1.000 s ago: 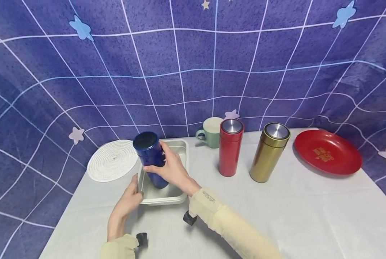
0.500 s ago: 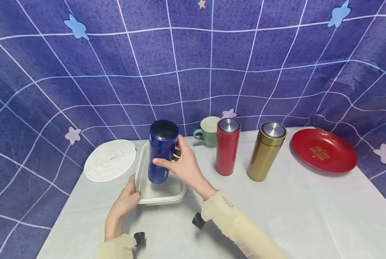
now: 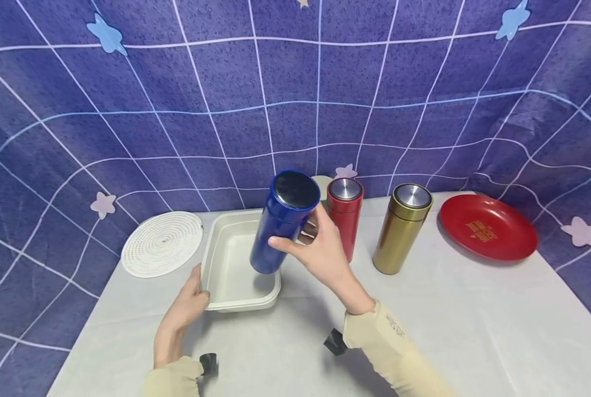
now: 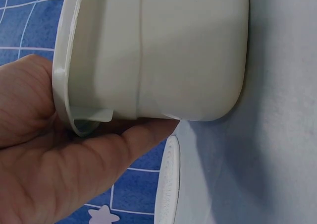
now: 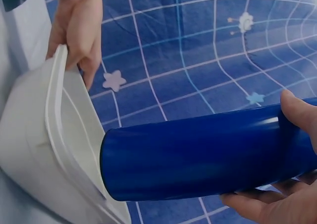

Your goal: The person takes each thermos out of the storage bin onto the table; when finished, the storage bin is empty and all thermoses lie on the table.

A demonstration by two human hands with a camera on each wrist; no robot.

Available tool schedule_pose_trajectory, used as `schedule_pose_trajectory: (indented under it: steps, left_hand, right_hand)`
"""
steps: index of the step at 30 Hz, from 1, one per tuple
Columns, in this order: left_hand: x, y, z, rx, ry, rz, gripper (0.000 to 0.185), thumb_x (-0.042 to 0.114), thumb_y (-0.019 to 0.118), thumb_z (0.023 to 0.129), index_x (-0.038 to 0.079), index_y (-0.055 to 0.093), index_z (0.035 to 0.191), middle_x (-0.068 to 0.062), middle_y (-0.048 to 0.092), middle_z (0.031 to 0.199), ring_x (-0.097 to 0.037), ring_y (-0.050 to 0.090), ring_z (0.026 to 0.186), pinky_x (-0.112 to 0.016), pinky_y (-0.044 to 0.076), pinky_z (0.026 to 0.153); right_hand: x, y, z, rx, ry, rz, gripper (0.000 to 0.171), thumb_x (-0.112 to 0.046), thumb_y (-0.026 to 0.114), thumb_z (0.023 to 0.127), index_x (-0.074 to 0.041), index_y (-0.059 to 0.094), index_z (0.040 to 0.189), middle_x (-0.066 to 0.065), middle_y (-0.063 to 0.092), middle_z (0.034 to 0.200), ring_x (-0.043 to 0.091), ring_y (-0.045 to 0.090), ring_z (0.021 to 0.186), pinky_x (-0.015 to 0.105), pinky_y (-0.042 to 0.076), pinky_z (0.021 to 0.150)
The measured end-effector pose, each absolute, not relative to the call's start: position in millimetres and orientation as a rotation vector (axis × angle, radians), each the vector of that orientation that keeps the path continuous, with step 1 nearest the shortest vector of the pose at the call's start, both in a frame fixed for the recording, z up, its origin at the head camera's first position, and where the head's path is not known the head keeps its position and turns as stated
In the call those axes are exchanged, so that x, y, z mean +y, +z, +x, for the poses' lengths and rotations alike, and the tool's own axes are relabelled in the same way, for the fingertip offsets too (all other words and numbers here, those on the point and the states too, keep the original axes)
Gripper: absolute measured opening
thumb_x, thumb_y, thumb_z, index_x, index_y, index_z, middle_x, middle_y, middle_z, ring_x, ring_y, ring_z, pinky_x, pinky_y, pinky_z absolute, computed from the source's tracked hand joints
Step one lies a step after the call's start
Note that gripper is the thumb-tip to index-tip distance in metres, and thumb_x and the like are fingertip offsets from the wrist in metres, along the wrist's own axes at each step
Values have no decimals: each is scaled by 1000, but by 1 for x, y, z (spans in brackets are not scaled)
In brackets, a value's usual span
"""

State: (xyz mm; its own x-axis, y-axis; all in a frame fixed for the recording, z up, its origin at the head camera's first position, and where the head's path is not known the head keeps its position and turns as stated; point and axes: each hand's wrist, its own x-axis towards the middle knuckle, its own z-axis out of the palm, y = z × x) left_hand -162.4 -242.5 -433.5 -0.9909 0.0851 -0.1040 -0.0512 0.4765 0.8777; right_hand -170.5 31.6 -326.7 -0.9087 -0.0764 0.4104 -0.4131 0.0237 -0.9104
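Observation:
My right hand [image 3: 327, 256] grips a blue thermos flask [image 3: 278, 231] with a dark lid, thumb on the near side and fingers behind. The flask tilts, its lid leaning right, and its base hangs over the right part of a cream plastic tub [image 3: 243, 305]. In the right wrist view the base of the blue flask [image 5: 198, 154] is right at the rim of the tub [image 5: 57, 115]. My left hand [image 3: 183, 303] holds the tub's left side; the left wrist view shows its fingers around the rim and against the outer wall of the tub [image 4: 193, 50].
A red thermos flask [image 3: 345, 220] and a gold one [image 3: 402, 231] stand upright to the right. A mug [image 3: 322, 182] behind is mostly hidden. A red plate [image 3: 489, 226] lies far right, a white woven mat [image 3: 162, 244] left of the tub. A patterned curtain [image 3: 295, 82] backs the table.
My right hand has lifted the blue thermos flask from inside the tub, up and to the right, so it now covers most of the mug. My left hand stays on the tub.

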Motion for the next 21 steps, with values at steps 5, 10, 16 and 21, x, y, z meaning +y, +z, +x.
schedule_pose_trajectory:
  steps: [5, 10, 16, 21]
  left_hand:
    - [-247, -442, -166, 2580, 1560, 38, 87, -12, 35, 71, 0, 1, 150, -26, 8, 153, -46, 5, 139, -65, 8, 106]
    - [-269, -491, -186, 2658, 1578, 39, 94, -9, 40, 68, 16, 7, 153, -14, 18, 155, -40, 13, 140, -68, 12, 104]
    - [-283, -523, -199, 2694, 1565, 40, 97, -9, 42, 69, 29, 8, 152, -5, 19, 155, -36, 14, 141, -69, 14, 102]
    - [-278, -519, -197, 2690, 1589, 38, 97, -7, 43, 67, 27, 11, 152, -5, 22, 154, -35, 15, 141, -70, 13, 103]
  right_hand:
    - [50, -341, -175, -2025, 1948, 485, 72, -7, 83, 67, -15, 49, 130, 12, 64, 111, 24, 66, 92, 34, 55, 80]
    - [63, -342, -173, -2052, 1927, 472, 68, -5, 82, 69, -11, 50, 128, 11, 65, 109, 21, 66, 89, 34, 55, 77]
    - [71, -343, -168, -2092, 1952, 432, 72, -1, 81, 68, -9, 47, 131, 15, 64, 111, 25, 65, 93, 37, 55, 79]
    - [73, -359, -170, -2142, 1936, 405, 70, -3, 83, 67, -9, 50, 128, 13, 63, 115, 24, 65, 97, 34, 53, 84]
